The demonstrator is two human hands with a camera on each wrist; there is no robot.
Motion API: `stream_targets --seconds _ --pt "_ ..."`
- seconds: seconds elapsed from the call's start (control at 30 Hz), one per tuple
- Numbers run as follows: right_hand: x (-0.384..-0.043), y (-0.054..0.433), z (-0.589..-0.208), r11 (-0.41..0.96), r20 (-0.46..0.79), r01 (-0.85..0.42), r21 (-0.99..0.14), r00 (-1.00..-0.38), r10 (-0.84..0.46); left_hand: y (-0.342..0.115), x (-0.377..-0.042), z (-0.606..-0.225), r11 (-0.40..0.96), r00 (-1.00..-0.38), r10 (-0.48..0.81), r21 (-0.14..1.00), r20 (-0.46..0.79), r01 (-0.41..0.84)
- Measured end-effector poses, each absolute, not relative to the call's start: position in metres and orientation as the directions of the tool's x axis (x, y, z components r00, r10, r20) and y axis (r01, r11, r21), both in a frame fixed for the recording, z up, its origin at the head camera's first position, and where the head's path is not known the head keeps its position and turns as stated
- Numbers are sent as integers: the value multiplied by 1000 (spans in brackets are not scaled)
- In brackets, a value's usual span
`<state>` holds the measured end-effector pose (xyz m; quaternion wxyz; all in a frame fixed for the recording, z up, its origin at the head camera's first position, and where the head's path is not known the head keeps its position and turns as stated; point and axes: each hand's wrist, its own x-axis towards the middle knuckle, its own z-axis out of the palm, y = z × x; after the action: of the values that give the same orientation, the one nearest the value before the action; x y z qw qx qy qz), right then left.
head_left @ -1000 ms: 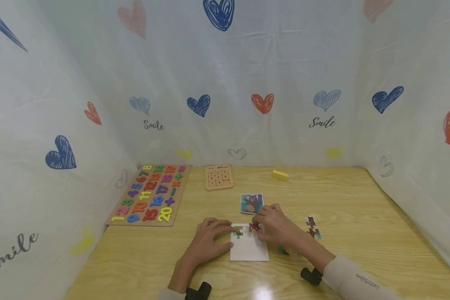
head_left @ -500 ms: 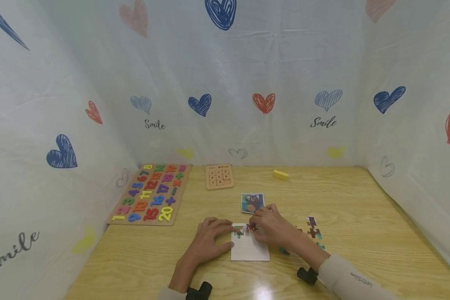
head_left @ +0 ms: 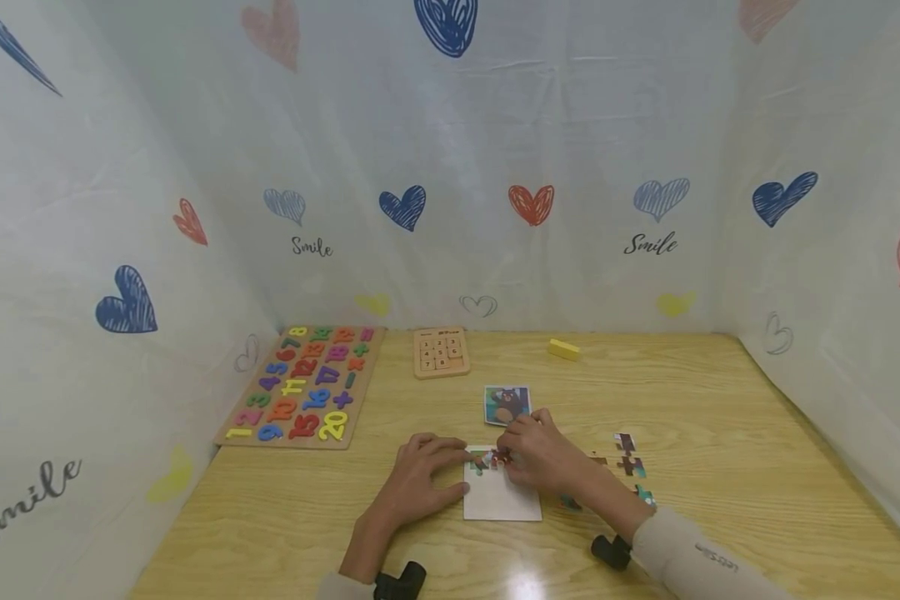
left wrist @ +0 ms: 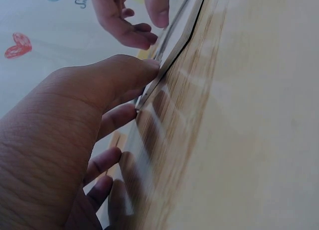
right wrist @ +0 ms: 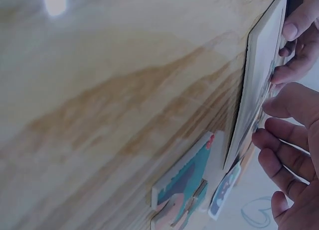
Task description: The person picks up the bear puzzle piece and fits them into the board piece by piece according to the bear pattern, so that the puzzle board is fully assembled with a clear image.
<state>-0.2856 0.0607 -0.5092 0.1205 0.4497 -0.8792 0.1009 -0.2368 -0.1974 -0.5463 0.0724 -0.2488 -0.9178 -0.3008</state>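
Note:
A white square puzzle tray lies on the table, with a green-and-brown jigsaw piece in its upper left corner. My left hand rests at the tray's left side, fingers spread. Its thumb touches the left edge and its index finger reaches the corner piece. With thumb and fingers bent together, my right hand pinches a dark red-brown jigsaw piece at the tray's top, close beside the corner piece. The right fingers hide part of it. In the right wrist view, the right fingertips meet at the tray's surface.
A bear picture card lies just behind the tray. Several loose jigsaw pieces are to the right, some behind the right forearm. Farther back are a number board, a wooden sliding puzzle and a yellow block.
My right hand has shifted slightly left with the red-brown piece, bringing it nearer the corner piece. My left hand has kept its place on the tray.

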Motion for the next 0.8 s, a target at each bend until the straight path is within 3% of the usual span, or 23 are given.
stream_targets --seconds 0.43,0.8 --pt "-282 55 -511 589 284 -808 -35 -573 -769 -197 -237 -544 706 -867 417 503 274 499" --pt "-279 52 -511 617 277 -782 -91 -615 -739 -198 -238 -546 711 -877 407 513 257 481"
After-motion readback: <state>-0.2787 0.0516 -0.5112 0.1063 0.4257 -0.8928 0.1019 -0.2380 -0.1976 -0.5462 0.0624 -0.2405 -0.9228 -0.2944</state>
